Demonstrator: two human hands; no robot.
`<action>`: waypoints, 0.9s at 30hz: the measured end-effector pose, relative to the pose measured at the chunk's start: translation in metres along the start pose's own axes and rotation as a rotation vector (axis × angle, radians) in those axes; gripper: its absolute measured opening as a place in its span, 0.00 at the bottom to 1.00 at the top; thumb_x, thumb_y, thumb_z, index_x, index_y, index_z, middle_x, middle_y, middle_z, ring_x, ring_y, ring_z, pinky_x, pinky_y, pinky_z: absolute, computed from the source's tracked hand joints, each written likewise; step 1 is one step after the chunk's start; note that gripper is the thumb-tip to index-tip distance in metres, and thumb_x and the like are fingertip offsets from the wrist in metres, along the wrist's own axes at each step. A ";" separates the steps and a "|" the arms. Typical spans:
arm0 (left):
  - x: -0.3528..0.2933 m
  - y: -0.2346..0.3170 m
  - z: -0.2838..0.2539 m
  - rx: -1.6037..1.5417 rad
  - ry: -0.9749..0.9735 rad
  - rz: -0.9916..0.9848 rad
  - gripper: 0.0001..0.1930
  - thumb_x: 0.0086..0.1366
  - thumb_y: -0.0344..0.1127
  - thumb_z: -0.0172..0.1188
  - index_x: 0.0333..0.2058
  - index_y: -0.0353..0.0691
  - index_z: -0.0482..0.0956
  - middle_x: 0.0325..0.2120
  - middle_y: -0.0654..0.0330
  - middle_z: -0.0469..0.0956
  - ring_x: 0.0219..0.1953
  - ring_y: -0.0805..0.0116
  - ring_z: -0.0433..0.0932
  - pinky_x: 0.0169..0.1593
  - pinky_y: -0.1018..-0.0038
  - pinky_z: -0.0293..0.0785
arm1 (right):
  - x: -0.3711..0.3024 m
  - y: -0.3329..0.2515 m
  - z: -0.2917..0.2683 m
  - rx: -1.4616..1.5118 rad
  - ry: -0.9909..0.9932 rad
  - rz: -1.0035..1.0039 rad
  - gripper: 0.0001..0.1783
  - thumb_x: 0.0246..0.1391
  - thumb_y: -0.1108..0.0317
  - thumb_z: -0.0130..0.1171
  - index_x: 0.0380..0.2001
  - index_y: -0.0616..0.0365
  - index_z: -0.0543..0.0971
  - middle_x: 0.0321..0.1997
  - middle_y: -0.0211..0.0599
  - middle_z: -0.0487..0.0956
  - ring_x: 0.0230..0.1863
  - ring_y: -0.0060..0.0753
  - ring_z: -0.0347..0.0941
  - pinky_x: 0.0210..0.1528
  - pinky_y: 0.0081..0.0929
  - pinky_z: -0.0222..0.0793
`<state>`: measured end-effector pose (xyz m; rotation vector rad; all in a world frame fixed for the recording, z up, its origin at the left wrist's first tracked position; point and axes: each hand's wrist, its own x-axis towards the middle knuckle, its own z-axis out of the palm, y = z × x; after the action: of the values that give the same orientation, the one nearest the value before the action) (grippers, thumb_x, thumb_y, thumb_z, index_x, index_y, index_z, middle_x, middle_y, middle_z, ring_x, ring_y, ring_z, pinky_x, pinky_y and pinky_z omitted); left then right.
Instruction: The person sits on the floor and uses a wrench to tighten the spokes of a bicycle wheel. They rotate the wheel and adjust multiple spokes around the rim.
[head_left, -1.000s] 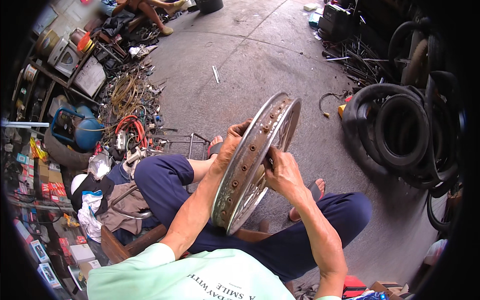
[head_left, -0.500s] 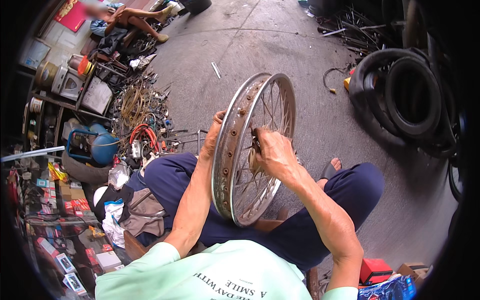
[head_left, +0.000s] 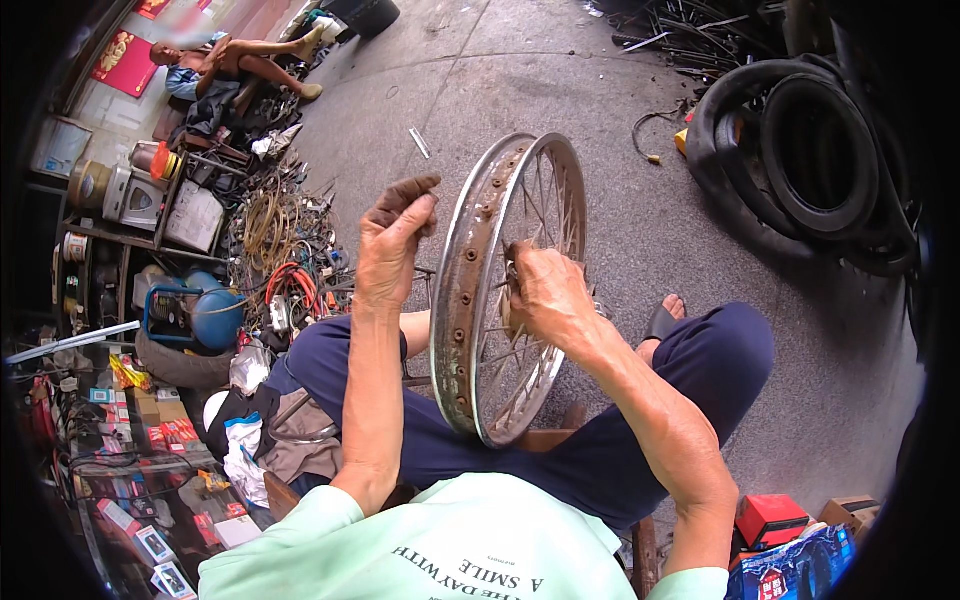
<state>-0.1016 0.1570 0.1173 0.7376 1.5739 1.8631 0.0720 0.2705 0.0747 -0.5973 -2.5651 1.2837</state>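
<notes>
A bare, rusty spoked wheel rim (head_left: 461,300) stands upright between my knees, with no tyre on it. Its inner channel shows a row of nipple holes, and thin spokes (head_left: 512,372) run toward the hub, which is mostly hidden. My right hand (head_left: 548,290) reaches in at the rim's right side, fingers curled together among the spokes; what they grip is hidden. To the rim's left, my left hand (head_left: 394,240) is raised in the air, apart from the wheel. Its blackened fingers are loosely bent and spread from the thumb, with nothing visible in them.
Black tyres (head_left: 820,165) are stacked at the right. Tangled cables and parts (head_left: 275,215) lie left, near a blue air tank (head_left: 215,312). Small boxes (head_left: 160,548) fill a glass case at lower left; a red box (head_left: 770,520) sits lower right. A person (head_left: 215,65) sits far left.
My left hand has let go of the rim and lifted up and to the left. My right hand remains at the spokes. The view has shifted slightly.
</notes>
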 end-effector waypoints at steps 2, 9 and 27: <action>-0.004 0.028 0.019 0.303 -0.059 0.110 0.12 0.64 0.29 0.62 0.46 0.37 0.82 0.40 0.66 0.81 0.34 0.77 0.76 0.43 0.80 0.73 | -0.001 0.000 0.000 0.008 -0.004 0.013 0.12 0.49 0.75 0.56 0.39 0.66 0.75 0.30 0.60 0.78 0.36 0.62 0.77 0.41 0.50 0.73; 0.007 0.040 0.047 1.108 -0.335 0.553 0.12 0.56 0.31 0.68 0.41 0.42 0.86 0.31 0.57 0.73 0.37 0.62 0.73 0.42 0.68 0.71 | -0.002 0.004 -0.001 -0.015 0.045 -0.018 0.12 0.50 0.75 0.54 0.40 0.65 0.75 0.28 0.60 0.78 0.34 0.63 0.77 0.38 0.51 0.72; 0.013 0.001 0.001 0.083 0.227 0.036 0.08 0.63 0.38 0.66 0.32 0.39 0.80 0.23 0.66 0.76 0.25 0.76 0.73 0.31 0.78 0.70 | -0.002 0.003 -0.001 -0.021 0.039 0.069 0.11 0.52 0.74 0.56 0.39 0.65 0.75 0.31 0.61 0.79 0.36 0.64 0.77 0.40 0.51 0.73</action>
<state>-0.1093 0.1670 0.1193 0.6107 1.7990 1.9742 0.0744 0.2716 0.0730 -0.7140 -2.5503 1.2550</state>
